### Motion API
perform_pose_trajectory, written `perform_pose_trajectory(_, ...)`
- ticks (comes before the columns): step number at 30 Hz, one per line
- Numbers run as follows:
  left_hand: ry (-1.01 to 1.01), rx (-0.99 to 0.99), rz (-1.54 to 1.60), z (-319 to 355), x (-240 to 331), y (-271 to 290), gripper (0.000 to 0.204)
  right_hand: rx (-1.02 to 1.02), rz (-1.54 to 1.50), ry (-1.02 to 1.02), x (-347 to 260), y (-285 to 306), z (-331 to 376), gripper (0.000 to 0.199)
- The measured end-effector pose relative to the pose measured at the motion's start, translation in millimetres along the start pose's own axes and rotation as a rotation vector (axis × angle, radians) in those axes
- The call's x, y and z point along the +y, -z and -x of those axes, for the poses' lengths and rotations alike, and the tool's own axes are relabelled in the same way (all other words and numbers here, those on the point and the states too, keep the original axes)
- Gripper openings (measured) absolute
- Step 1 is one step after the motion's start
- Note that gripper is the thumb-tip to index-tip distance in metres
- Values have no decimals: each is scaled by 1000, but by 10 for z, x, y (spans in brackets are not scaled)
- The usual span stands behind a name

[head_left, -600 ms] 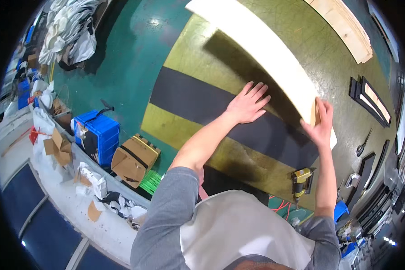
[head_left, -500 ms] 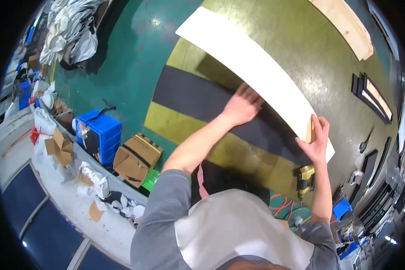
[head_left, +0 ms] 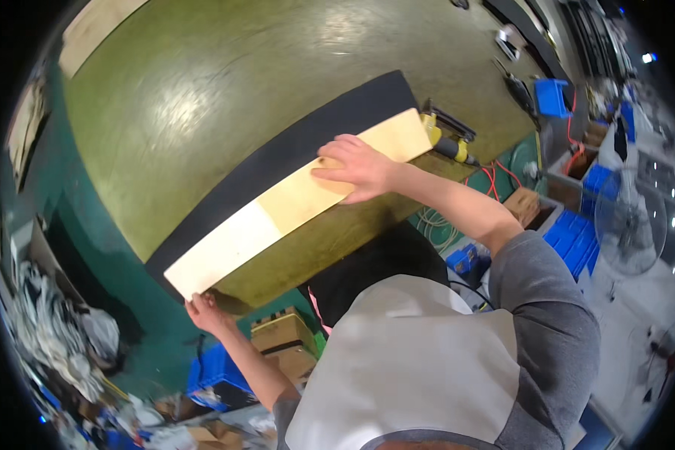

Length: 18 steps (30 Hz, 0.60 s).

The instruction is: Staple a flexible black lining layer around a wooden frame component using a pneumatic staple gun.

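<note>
Down and round comes the pale board [head_left: 232, 244], now low over the black strip [head_left: 277, 161] along the desk's [head_left: 120, 165] near edge! By the near-left corner, the left hand [head_left: 208, 313] pinches the board's end; further right, the right hand [head_left: 360, 169] spreads across its width, with the yellow-black power tool [head_left: 450, 146] just beside the right end. Risky, I'd say: uneven pressure could skew board off strip, a rightward slip could knock the tool.
</note>
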<state>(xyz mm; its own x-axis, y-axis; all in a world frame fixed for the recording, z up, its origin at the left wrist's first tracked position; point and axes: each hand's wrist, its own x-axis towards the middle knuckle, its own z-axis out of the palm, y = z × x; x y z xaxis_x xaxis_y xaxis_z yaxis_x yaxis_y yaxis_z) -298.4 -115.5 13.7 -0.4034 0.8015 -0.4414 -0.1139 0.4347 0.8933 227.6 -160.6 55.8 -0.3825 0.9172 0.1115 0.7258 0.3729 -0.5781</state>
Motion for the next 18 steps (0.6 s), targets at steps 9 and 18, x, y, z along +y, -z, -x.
perform_pose_trajectory(9, -115, -60, -460, -271, 54, -197, 30, 16, 170, -39, 251, -43, 32, 77)
perform_pose_trajectory(18, -88, -105, -572, -263, 122, -325, 30, 2, 175, -92, 382, -79, 70, 79)
